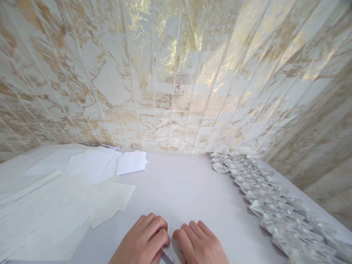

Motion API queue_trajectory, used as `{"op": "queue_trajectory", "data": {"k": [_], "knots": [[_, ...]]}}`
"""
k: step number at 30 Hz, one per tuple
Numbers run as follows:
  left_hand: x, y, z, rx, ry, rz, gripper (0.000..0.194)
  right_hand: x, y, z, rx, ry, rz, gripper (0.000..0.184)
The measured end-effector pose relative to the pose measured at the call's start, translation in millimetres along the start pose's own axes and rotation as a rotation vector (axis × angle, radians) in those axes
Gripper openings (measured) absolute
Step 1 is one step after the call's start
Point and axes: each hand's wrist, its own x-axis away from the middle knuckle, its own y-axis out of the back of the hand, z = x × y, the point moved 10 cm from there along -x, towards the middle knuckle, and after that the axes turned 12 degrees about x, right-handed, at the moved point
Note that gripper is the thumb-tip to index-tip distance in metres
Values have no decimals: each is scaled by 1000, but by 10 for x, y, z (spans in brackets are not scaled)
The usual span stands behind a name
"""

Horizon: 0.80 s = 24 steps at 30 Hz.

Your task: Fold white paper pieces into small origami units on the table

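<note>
At the near edge of the view, my left hand point(145, 240) and my right hand point(200, 242) are close together with curled fingers. Between them is a folded piece of paper point(169, 253), pale and partly printed or greyish. The left thumb and index finger pinch one side of it, while the right fingers press on the other. Much of the paper is hidden by the hands and the lower frame edge.
Printed sheets point(49, 209) spread over the left of the white table point(176, 183). Behind them lie blank white sheets point(90, 161) and a small stack of white squares point(132, 162). Rows of folded paper pieces point(277, 205) line the right side. A gold-patterned curtain point(170, 91) hangs behind.
</note>
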Motion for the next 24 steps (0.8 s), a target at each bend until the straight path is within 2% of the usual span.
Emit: {"op": "queue_trajectory", "data": {"k": [2,4,9,13,17,20,24], "knots": [[-10,73,71,18,31,-55,25,-20,42,12,-26,1,-48,30],[-14,110,93,32,30,-92,28,-33,5,39,-60,47,8,25],[6,80,90,-12,75,-87,38,-6,-2,-66,-158,38,48,21],[19,86,45,-58,75,-84,26,2,-98,-252,-271,-45,180,22],[5,54,63,-139,91,-28,14,4,-206,-389,-394,-128,332,24],[-6,44,66,-173,93,-6,16,4,-226,-358,-444,-104,377,21],[-3,77,87,-149,112,-57,21,19,-226,-317,-480,-87,386,12]]}}
